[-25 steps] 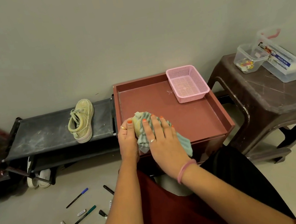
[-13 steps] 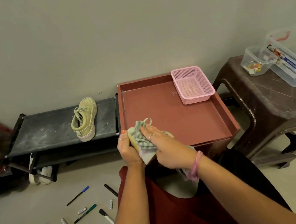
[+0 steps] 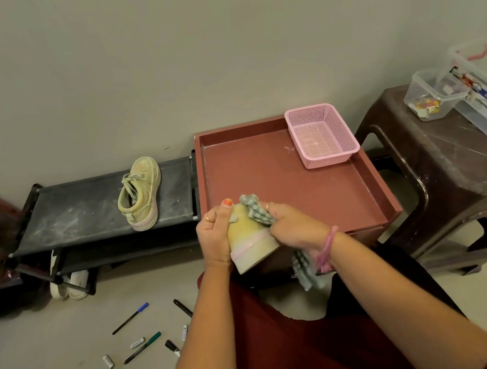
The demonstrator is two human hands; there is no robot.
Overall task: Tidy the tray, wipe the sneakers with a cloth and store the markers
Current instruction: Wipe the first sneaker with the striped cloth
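Sneakers (image 3: 252,240): two, one cloth (image 3: 257,210)

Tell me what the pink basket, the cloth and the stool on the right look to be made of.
Pink basket: moulded plastic, matt, judging by its fine mesh walls. Cloth: soft woven fabric, checked and crumpled. Stool: likely rigid plastic, dark brown, slightly glossy, with scratches across its top.

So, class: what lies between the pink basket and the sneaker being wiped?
Head view: only bare tray floor between pink basket and sneaker.
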